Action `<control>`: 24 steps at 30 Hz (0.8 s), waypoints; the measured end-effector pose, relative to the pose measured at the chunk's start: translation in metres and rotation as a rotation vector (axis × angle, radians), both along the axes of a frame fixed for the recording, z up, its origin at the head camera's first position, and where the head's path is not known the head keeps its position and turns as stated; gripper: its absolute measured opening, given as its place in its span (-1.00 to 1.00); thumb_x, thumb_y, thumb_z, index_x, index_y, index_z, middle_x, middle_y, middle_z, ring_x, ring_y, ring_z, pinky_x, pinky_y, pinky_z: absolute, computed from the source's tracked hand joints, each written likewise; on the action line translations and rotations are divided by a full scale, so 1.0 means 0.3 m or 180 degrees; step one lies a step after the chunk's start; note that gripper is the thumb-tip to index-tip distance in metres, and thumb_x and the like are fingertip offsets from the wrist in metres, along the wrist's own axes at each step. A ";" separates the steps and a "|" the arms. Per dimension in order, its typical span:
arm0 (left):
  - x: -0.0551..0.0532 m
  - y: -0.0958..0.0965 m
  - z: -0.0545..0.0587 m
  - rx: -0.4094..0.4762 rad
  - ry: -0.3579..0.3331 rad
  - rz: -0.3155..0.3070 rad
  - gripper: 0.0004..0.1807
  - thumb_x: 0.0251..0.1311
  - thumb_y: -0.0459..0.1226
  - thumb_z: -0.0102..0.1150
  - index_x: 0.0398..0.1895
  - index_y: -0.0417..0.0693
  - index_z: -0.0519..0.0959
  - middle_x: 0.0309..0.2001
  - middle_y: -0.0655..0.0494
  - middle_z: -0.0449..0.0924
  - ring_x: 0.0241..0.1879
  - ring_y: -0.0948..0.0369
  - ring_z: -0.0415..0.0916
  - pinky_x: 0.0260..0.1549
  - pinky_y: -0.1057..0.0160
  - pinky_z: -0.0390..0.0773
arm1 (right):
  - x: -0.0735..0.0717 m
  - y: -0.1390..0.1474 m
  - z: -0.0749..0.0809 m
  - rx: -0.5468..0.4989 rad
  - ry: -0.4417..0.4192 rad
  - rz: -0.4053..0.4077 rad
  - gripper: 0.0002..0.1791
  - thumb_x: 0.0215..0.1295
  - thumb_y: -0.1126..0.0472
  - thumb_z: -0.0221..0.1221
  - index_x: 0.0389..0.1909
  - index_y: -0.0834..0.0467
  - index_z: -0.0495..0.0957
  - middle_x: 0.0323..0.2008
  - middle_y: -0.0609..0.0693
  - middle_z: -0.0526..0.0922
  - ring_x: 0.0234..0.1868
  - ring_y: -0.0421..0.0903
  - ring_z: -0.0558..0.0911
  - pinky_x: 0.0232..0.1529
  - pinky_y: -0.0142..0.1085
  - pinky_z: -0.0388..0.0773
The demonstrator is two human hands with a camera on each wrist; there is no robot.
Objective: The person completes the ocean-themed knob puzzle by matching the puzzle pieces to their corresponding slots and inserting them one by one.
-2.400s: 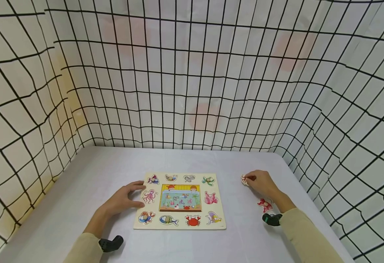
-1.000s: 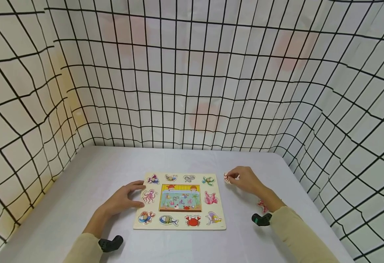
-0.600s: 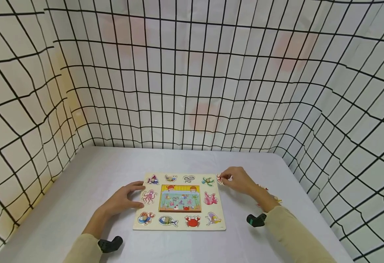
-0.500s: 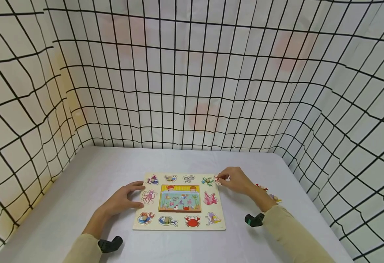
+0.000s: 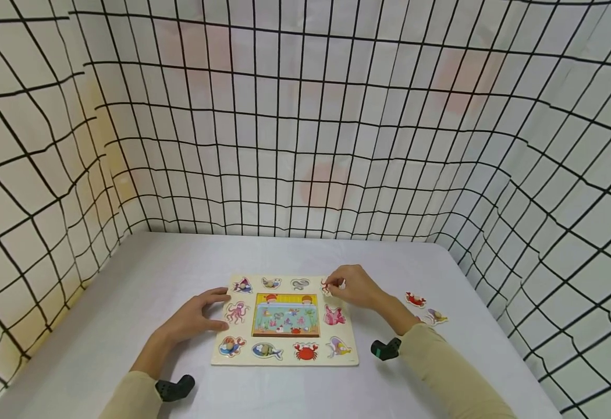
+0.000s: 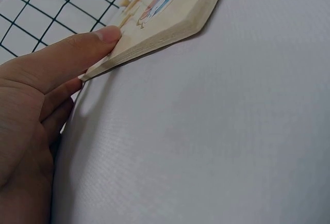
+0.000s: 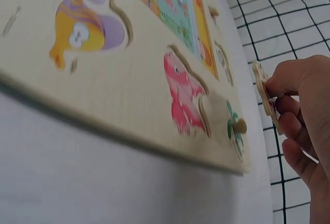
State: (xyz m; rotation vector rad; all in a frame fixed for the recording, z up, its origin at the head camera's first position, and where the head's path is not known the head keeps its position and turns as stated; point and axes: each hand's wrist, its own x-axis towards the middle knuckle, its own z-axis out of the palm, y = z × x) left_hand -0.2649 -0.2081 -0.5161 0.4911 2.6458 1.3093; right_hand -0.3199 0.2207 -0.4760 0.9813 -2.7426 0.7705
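A wooden peg puzzle board (image 5: 287, 356) with sea-animal shapes lies on the table. My left hand (image 5: 195, 317) rests at its left edge with fingers spread; in the left wrist view the thumb (image 6: 105, 35) touches the board's top near a corner. Above the upper right corner, my right hand (image 5: 358, 285) pinches a small puzzle piece (image 5: 324, 286) with red curling arms, like an octopus. In the right wrist view this piece (image 7: 261, 87) is tilted and apart from the board, near the green knobbed piece (image 7: 236, 127). The fingers partly cover its face.
A crab piece (image 5: 415, 299) and a yellowish fish piece (image 5: 435, 316) lie on the table right of the board, by the right forearm. An octopus recess (image 5: 238, 312) shows at the board's left side. Black-gridded white walls (image 5: 305, 145) enclose the table's back and sides.
My right hand has carried the pinched piece leftward from the table's right side to over the board's upper right corner. The crab and fish pieces have come into view. My left hand stays put.
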 end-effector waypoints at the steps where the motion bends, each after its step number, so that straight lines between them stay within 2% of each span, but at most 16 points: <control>1: -0.001 0.000 0.001 -0.0007 0.0003 -0.0009 -0.19 0.02 -0.10 0.62 0.36 -0.14 0.54 0.52 -0.17 0.26 0.52 -0.29 0.02 0.38 -0.44 0.01 | 0.000 -0.011 0.001 -0.0008 -0.0002 0.0023 -0.88 0.31 0.27 0.33 -0.20 0.13 0.80 -0.34 -0.22 0.71 -0.32 -0.20 0.58 -0.27 -0.36 0.59; 8: -0.004 -0.003 0.007 -0.0010 -0.0001 0.0018 -0.19 0.02 -0.11 0.62 0.36 -0.15 0.53 0.52 -0.18 0.25 0.53 -0.30 0.01 0.38 -0.44 0.01 | 0.009 -0.075 0.017 -0.0008 0.0015 0.0181 -0.88 0.32 0.28 0.34 -0.19 0.16 0.80 -0.30 -0.15 0.73 -0.32 -0.18 0.59 -0.30 -0.36 0.60; 14: -0.004 -0.001 0.000 0.0019 -0.0065 0.0010 -0.19 0.02 -0.11 0.63 0.36 -0.14 0.54 0.52 -0.17 0.25 0.53 -0.30 -0.01 0.39 -0.44 -0.02 | 0.014 -0.099 0.006 0.0129 0.0060 0.0191 -0.87 0.32 0.24 0.34 -0.18 0.14 0.81 -0.27 -0.14 0.74 -0.33 -0.28 0.54 -0.29 -0.41 0.58; 24: 0.001 0.000 0.003 -0.0014 -0.0052 0.0047 -0.19 0.01 -0.11 0.63 0.36 -0.15 0.54 0.52 -0.18 0.25 0.53 -0.30 0.01 0.38 -0.44 0.01 | 0.016 -0.148 0.013 0.0150 0.0017 0.0268 -0.86 0.34 0.23 0.33 -0.16 0.14 0.80 -0.24 -0.15 0.74 -0.28 -0.27 0.58 -0.20 -0.37 0.62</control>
